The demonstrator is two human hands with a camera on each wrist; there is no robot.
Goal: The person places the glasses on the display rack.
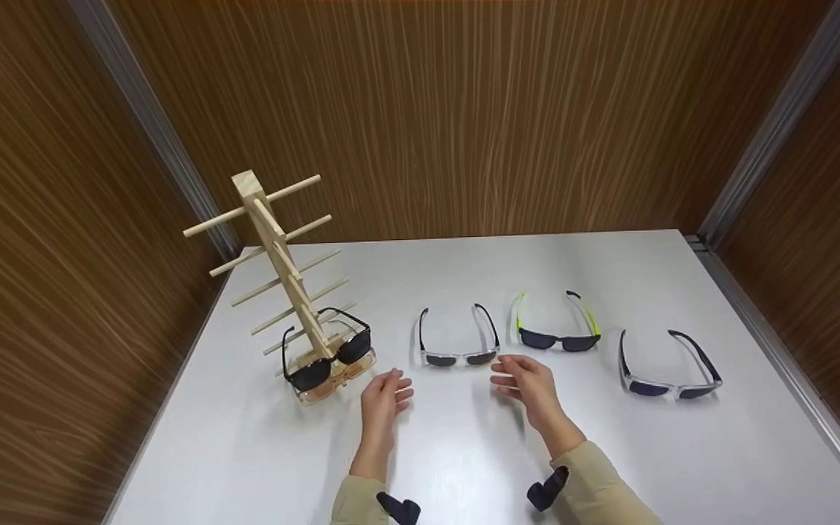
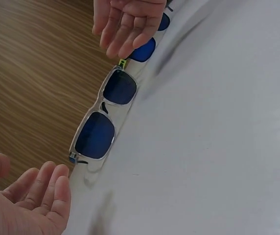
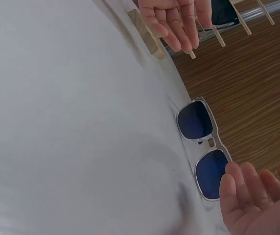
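Observation:
A pair of clear-framed sunglasses [image 1: 461, 359] with dark temples lies on the white table, temples pointing away from me. My right hand [image 1: 529, 386] hovers by its right front corner, fingers relaxed and holding nothing. To the left of the same glasses, my left hand [image 1: 383, 401] is held above the table with loose fingers and no object in it. Both wrist views show the clear sunglasses [image 2: 95, 133] between the two hands. In the right wrist view the fingertips [image 3: 233, 183] overlap one end of the frame.
A wooden display rack [image 1: 281, 262] with pegs stands at left. Black sunglasses [image 1: 329, 364] hang on its low pegs, amber-tinted glasses [image 1: 318, 391] below them. Green-and-black sunglasses [image 1: 560, 341] and another clear-framed pair [image 1: 671, 390] lie to the right. Wood-patterned walls enclose the table.

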